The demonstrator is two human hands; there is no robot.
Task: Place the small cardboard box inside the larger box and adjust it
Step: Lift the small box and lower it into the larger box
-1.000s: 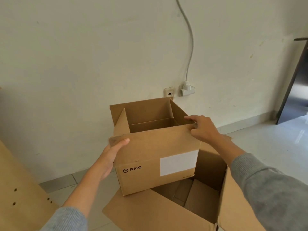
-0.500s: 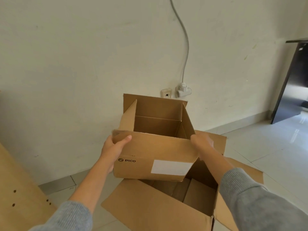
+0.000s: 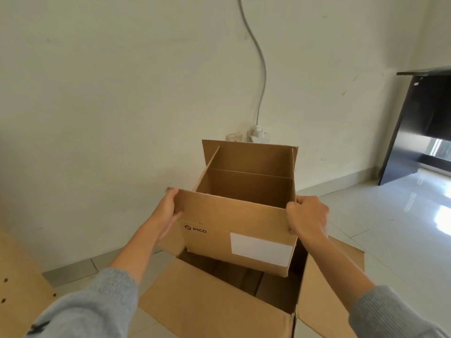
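While my left hand (image 3: 168, 213) presses flat on the left side of the small cardboard box (image 3: 238, 230), fingers straight and close together with the thumb hooked over the top edge, the box hangs in the air with its bottom dipping just into the open top of the larger box (image 3: 219, 306). My right hand (image 3: 306, 219) grips the right top corner, fingers curled tight around the edge. I think the job is about half done. The small box is over the right spot, but it is not down inside yet, and I have not nudged it straight.
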